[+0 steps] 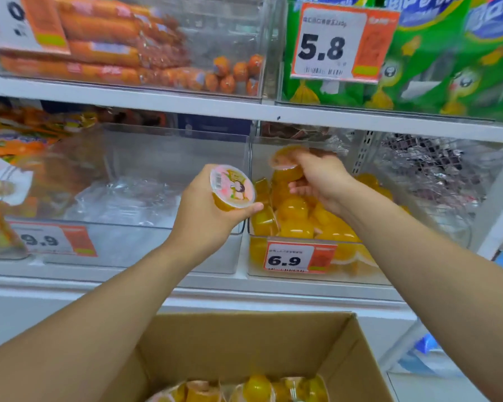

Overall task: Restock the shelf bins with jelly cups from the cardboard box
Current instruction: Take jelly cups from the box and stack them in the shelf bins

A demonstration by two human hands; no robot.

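Shelf unit point(186, 103): white, two tiers in view, each carrying clear plastic bins along its front edge.

Cardboard box point(244, 343): brown, flaps open, below the lower shelf at the bottom of the view; orange jelly cups point(257, 387) lie packed inside.

Upper left bin point(244, 53): holds orange sausage sticks point(99, 33); a price tag hangs at its left corner.

Upper right bin point(282, 53): holds green snack bags point(433, 68); tag reading 5.8 point(343, 42) on its front.

Lower middle bin point(157, 158): clear, holds only crumpled transparent wrap point(122, 198); tag reading 9.9 point(53, 239) at its front left.

Lower right bin point(317, 274): part filled with a heap of orange jelly cups point(296, 219); tag reading 6.9 point(299, 258) on its front edge.

Far right lower bin point(447, 216): contents silvery and dark, too blurred to name.

Far left lower bin: orange packets point(21, 134), blurred.

Left hand point(206, 210): raised before the divide between the middle and right lower bins, fingers curled round one jelly cup point(233, 187), its printed pink lid facing the camera.

Right hand point(320, 178): reaching over the front of the lower right bin, above the heap; fingers grip a lidded cup point(285, 163), apparently with a second orange cup against the palm below, though blur prevents certainty.
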